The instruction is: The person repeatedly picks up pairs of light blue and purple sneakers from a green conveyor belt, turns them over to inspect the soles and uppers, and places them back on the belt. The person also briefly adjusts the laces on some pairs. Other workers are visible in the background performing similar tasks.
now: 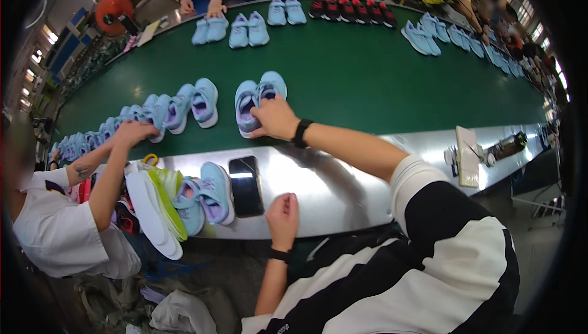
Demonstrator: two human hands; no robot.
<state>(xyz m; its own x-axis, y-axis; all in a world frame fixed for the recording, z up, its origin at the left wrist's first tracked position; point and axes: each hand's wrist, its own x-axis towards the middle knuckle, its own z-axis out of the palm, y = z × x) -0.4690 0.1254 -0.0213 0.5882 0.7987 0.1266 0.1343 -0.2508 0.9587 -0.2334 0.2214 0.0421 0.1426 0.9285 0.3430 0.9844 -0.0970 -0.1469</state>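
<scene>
Head: shoe (273, 82) partly behind right hand (275, 118)

From head height, one fisheye looks down and forward over the near hands (274, 118) and green worktop (367, 83).

Pair of sneakers (246, 98), light blue, lined in purple. Both upright on the green tabletop (367, 83), side by side, toes pointing away from the near edge. Left-hand shoe: collar open, interior visible. Right-hand shoe (273, 81): set slightly farther forward, heel portion hidden.
</scene>
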